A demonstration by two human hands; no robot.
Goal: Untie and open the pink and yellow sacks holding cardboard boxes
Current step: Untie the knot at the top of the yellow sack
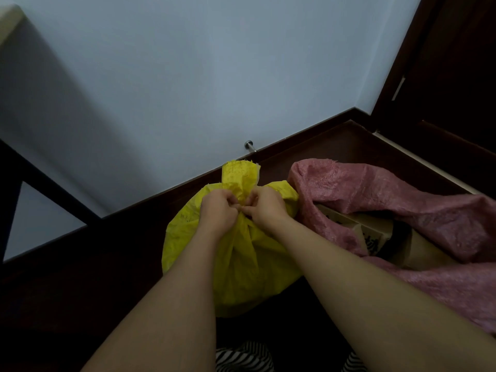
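Observation:
A yellow woven sack (241,264) stands on the dark floor against the wall, its neck gathered and tied, with a loose tuft of fabric sticking up above the knot. My left hand (218,210) and my right hand (264,208) meet at that neck, fingers curled and pinching the tie; the knot itself is hidden under them. To the right lies a pink woven sack (402,194) with its mouth spread open, showing cardboard boxes (375,232) inside.
A pale wall with a dark skirting board runs behind the sacks, with a metal door stopper (249,145) on it. A dark wooden door and frame (442,76) stand at the right. Striped fabric (241,358) shows at the bottom edge.

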